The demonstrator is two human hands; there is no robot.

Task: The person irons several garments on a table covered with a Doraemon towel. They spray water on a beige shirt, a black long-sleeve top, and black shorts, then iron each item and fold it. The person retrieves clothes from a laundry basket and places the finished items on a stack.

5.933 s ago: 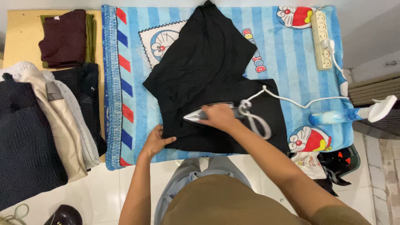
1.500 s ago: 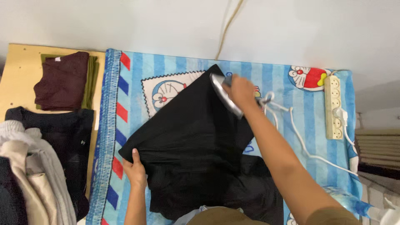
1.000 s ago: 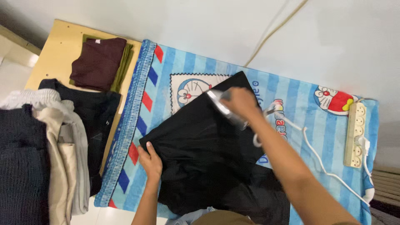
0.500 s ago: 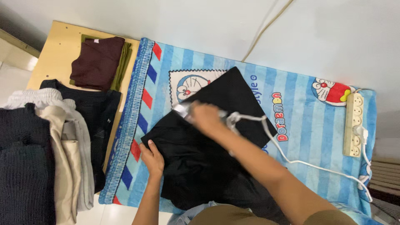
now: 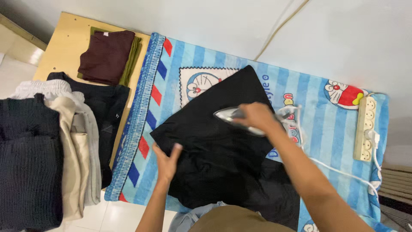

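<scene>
Nearest the wearer, the left hand [image 5: 166,160] lies flat and released on the black garment [image 5: 214,146], fingers spread, pressing the cloth down near its left edge without gripping anything. The garment is spread across the middle of a blue striped blanket [image 5: 317,111] printed with cartoon cats, one corner pointing toward the blanket's far edge and the lower part bunched toward the near edge, where it runs out of view under the person's body.

Just beyond, the right hand [image 5: 257,118] is clenched around the handle of an iron [image 5: 234,116], whose silver soleplate rests on the garment with its tip pointing toward the blanket's left edge. A white cord [image 5: 339,172] trails from the iron across the blanket toward its right edge, where a cream power strip [image 5: 365,129] lies lengthwise with a plug in it.

Off the blanket's left edge lies a heap of unfolded clothes [image 5: 47,146], dark knits and beige pieces overlapping. Farther back, at the far left corner, a pale wooden board [image 5: 64,47] carries a folded maroon top [image 5: 107,56] stacked on an olive one. Beyond the blanket's far edge a thin beige cable [image 5: 279,30] crosses the pale floor.
</scene>
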